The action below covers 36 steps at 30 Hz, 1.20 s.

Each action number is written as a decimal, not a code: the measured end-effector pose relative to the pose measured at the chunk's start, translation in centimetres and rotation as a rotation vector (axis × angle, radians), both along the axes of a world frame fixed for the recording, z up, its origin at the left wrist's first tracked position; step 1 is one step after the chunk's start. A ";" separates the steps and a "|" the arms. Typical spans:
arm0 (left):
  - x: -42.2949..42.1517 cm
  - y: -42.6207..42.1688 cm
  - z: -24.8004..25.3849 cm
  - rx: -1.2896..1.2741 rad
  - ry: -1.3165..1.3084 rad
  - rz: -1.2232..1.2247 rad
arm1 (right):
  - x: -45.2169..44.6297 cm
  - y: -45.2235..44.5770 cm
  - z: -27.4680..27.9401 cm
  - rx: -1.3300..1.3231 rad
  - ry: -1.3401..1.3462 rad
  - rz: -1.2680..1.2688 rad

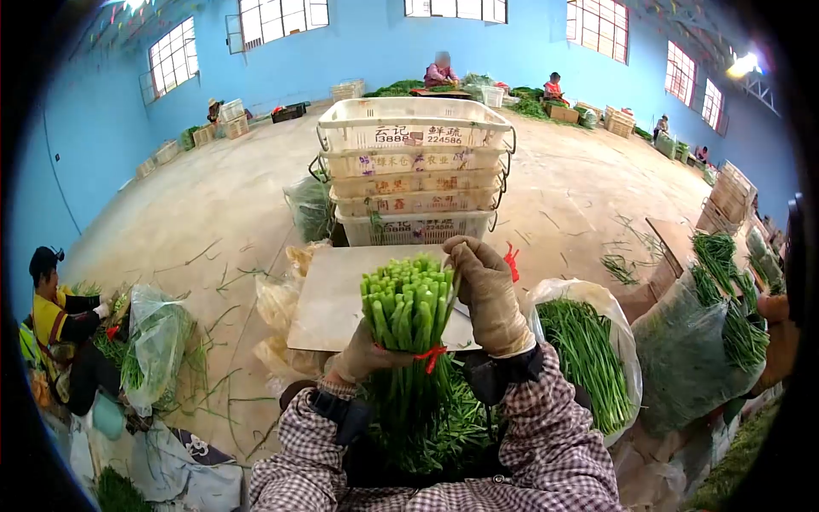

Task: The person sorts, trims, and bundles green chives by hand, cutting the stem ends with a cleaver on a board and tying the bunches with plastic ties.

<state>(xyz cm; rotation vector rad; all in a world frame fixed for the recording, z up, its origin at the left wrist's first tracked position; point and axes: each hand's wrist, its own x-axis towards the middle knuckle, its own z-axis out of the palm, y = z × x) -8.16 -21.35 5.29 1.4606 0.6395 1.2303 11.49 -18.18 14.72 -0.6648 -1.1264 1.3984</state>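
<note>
Upright in front of me is a bundle of green stalks [408, 299], its pale cut ends facing up and a red tie [430, 357] round it. My left hand [363, 352], in a tan glove, is wrapped round the bundle's left side near the tie. At the upper right edge of the bundle, my right hand [488, 294], gloved too, has its fingers pinched together at an outer stalk. The bundle stands before a pale board [328, 294]. Its leafy lower part hangs over more greens in my lap.
Stacked white crates [414, 183] stand beyond the board. An open bag of green stalks [584, 363] is at my right, near a large filled bag [695, 388]. A co-worker [55, 316] sits at far left beside a plastic bag [158, 341]. Others sit along the back wall.
</note>
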 end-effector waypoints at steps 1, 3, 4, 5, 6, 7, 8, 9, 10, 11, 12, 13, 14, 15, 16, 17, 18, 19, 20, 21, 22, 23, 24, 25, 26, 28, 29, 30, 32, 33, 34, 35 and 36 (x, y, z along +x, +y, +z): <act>0.2 -0.1 -0.1 -0.009 -0.034 -0.027 | -0.4 0.5 -0.5 -0.007 -0.019 -0.070; 0.3 0.1 -1.1 0.120 0.060 -0.014 | -0.9 0.5 -0.5 -0.012 -0.083 -0.166; 0.2 0.2 -1.4 0.185 0.106 -0.008 | -0.9 0.4 -0.4 0.016 -0.079 -0.164; 0.2 0.2 -1.6 0.235 0.138 0.019 | -0.9 0.4 -0.3 0.045 -0.074 -0.161; -0.2 0.4 -1.9 0.194 0.097 -0.006 | -0.7 0.4 -0.3 0.072 -0.067 -0.159; -0.7 0.6 -2.4 0.150 0.058 -0.033 | -0.3 -0.2 0.4 0.066 -0.051 -0.222; -1.2 0.8 -2.9 0.103 0.018 -0.060 | 0.7 0.2 -0.5 0.142 -0.059 -0.316; -1.7 1.1 -3.3 0.093 -0.090 -0.041 | 2.2 0.6 -1.9 0.182 -0.159 -0.380; -2.8 1.1 -3.1 0.121 -0.147 -0.067 | 3.9 1.0 -4.0 0.221 -0.261 -0.439; -4.3 1.9 -3.3 0.108 -0.181 -0.104 | 5.8 1.9 -7.4 0.256 -0.435 -0.299; -5.5 2.4 -3.5 0.100 -0.214 -0.136 | 6.4 1.9 -8.9 0.238 -1.046 -0.212; -5.8 1.3 -2.2 0.019 -0.330 -0.028 | 5.6 0.9 -8.1 0.357 -1.642 -0.060; -6.2 2.5 -2.4 -0.039 -0.354 -0.002 | 5.1 -1.5 -7.5 0.342 -1.714 0.047; -6.3 2.4 -1.2 -0.031 -0.314 0.029 | 4.7 -1.9 -7.8 0.471 -1.350 -0.047; -5.8 1.9 0.3 -0.025 -0.275 0.056 | 4.0 -2.7 -7.0 0.508 -1.077 -0.116; -4.9 1.7 1.5 -0.036 -0.315 0.022 | 3.2 -3.3 -5.7 0.531 -0.785 -0.090; -3.7 1.4 2.6 -0.050 -0.312 -0.037 | 2.2 -3.2 -5.0 0.633 -0.630 -0.101; -2.4 1.2 3.7 -0.058 -0.306 -0.097 | 1.4 -3.4 -3.5 0.654 -0.586 -0.115; -1.2 1.3 4.5 -0.063 -0.298 -0.158 | 1.0 -3.8 -2.0 0.681 -0.543 -0.132; 0.1 1.4 4.8 -0.029 -0.311 -0.208 | 1.0 -4.0 -1.2 0.611 -0.409 -0.126; 1.0 1.6 4.7 -0.019 -0.266 -0.208 | 1.2 -4.2 -0.5 0.545 -0.277 -0.110; 1.9 1.8 4.2 -0.009 -0.226 -0.199 | 1.4 -4.5 0.1 0.479 -0.147 -0.084; 2.8 1.6 4.4 0.005 -0.187 -0.184 | 1.8 -5.1 0.8 0.488 -0.005 -0.105; 4.0 0.6 4.7 -0.052 -0.181 -0.098 | 2.7 -5.0 1.0 0.417 0.022 -0.116; 5.4 0.1 4.6 -0.114 -0.254 -0.170 | 3.6 -4.8 1.2 0.348 0.051 -0.126; 7.2 -0.1 4.9 -0.089 -0.232 -0.221 | 4.0 -5.2 1.2 0.257 0.089 -0.159; 8.2 -0.1 4.8 -0.099 -0.243 -0.234 | 4.1 -4.9 0.5 0.318 0.052 -0.243; 9.1 0.0 4.7 -0.111 -0.253 -0.248 | 4.2 -4.5 -0.1 0.376 0.014 -0.329; 10.6 -0.3 4.7 -0.149 -0.308 -0.248 | 5.4 -4.7 -0.4 0.402 0.026 -0.238; 11.3 -0.5 4.8 -0.175 -0.352 -0.232 | 6.2 -5.0 -0.1 0.445 -0.016 -0.208; 11.6 -0.6 5.0 -0.201 -0.391 -0.215 | 6.9 -5.3 0.2 0.488 -0.054 -0.178; 11.5 -0.6 5.5 -0.194 -0.389 -0.224 | 7.4 -5.5 -0.2 0.472 -0.043 -0.118; 11.4 -0.6 6.1 -0.188 -0.393 -0.235 | 8.0 -5.9 -1.1 0.508 -0.225 -0.145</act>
